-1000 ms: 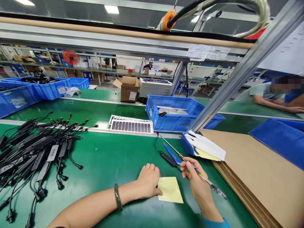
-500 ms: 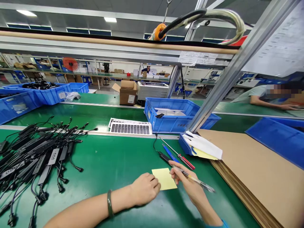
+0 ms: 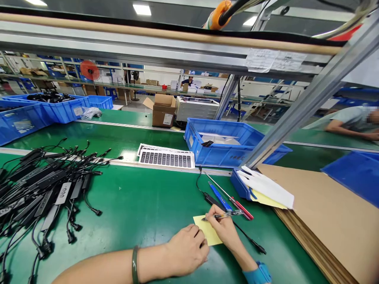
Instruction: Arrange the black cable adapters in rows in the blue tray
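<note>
A yellow sticky note (image 3: 212, 236) lies on the green bench in front of me. My left hand (image 3: 189, 250), fingers curled, rests over its lower left edge and holds it down; the fingertips are partly hidden. Pinched in my right hand (image 3: 224, 230) is a pen (image 3: 227, 215), its tip at the upper part of the note. Any writing there is too small to make out. Just beyond the right hand lie a black cabled controller (image 3: 213, 201), a blue pen-like tool (image 3: 219, 196) and a red-handled screwdriver (image 3: 242, 209).
Black cabled controllers (image 3: 49, 181) are heaped at left. A label sheet (image 3: 166, 158) lies ahead, beside a blue bin (image 3: 219, 156). At right stand a small paper-filled blue box (image 3: 241, 184) and stacked cardboard (image 3: 319, 205). A slanted metal post (image 3: 299, 98) rises there. A co-worker (image 3: 349, 120) sits beyond.
My right hand has turned the pen round and brought its tip down onto the sticky note. The left hand stays at the note's edge. The view has shifted slightly.
</note>
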A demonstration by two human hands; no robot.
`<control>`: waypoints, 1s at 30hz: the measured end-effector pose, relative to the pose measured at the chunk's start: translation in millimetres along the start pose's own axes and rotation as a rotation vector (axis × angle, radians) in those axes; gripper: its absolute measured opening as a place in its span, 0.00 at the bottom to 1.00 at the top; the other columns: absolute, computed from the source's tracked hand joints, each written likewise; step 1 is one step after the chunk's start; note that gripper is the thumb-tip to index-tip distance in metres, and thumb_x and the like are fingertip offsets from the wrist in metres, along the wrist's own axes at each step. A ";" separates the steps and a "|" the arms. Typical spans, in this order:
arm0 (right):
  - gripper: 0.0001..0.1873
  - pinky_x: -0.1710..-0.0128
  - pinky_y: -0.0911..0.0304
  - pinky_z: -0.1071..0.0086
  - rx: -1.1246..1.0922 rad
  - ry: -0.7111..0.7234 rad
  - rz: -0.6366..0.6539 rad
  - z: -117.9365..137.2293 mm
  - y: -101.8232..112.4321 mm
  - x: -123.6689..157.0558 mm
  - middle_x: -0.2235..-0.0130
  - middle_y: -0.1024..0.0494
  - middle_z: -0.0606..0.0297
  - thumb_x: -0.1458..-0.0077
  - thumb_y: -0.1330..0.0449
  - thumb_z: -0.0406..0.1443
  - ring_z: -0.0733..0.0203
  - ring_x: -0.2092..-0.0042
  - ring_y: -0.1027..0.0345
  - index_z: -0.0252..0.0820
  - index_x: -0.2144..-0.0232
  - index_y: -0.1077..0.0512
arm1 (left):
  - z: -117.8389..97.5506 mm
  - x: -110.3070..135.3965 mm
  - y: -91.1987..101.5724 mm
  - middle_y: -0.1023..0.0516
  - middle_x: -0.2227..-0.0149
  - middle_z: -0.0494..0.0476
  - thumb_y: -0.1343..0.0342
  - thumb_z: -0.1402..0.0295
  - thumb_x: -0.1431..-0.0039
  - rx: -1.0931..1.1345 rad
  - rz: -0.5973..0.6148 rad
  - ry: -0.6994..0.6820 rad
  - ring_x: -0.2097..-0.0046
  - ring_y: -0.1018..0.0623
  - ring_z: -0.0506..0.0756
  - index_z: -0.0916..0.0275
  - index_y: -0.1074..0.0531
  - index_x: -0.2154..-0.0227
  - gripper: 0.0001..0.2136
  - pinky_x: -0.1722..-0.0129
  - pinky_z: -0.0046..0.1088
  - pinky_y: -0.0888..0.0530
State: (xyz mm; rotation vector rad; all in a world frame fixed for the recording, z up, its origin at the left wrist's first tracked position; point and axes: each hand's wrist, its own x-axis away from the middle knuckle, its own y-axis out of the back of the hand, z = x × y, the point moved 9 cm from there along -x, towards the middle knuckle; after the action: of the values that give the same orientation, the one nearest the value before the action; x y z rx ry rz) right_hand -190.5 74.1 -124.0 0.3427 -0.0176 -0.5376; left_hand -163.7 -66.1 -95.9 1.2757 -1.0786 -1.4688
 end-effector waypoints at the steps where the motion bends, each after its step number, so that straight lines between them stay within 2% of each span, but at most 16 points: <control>1: 0.21 0.75 0.51 0.69 0.007 0.000 -0.004 -0.2 0.6 0.2 0.81 0.41 0.71 0.53 0.37 0.50 0.64 0.76 0.48 0.44 0.82 0.38 | -0.4 -0.1 -0.4 0.26 0.62 0.61 0.51 0.59 0.32 0.005 0.001 -0.005 0.58 0.27 0.58 0.67 0.29 0.58 0.15 0.59 0.34 0.28; 11: 0.25 0.75 0.49 0.69 0.066 0.015 0.093 -1.3 -7.0 2.5 0.80 0.40 0.71 0.51 0.37 0.55 0.64 0.76 0.48 0.43 0.80 0.39 | 0.1 0.2 -4.5 0.27 0.62 0.60 0.53 0.60 0.32 -0.008 0.003 0.002 0.59 0.27 0.58 0.66 0.30 0.58 0.14 0.61 0.33 0.29; 30: 0.24 0.75 0.50 0.70 0.106 0.053 0.072 -5.8 -4.0 0.9 0.79 0.42 0.71 0.48 0.40 0.54 0.64 0.76 0.48 0.44 0.81 0.42 | -0.1 0.6 0.3 0.27 0.62 0.59 0.51 0.60 0.33 -0.010 -0.035 -0.003 0.60 0.27 0.57 0.66 0.30 0.58 0.14 0.61 0.33 0.29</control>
State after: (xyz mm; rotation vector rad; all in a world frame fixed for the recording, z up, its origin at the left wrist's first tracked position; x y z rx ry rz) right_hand -191.0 72.3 -130.8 0.4579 -0.0070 -0.4568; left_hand -163.6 -66.8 -95.8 1.2917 -1.0549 -1.5005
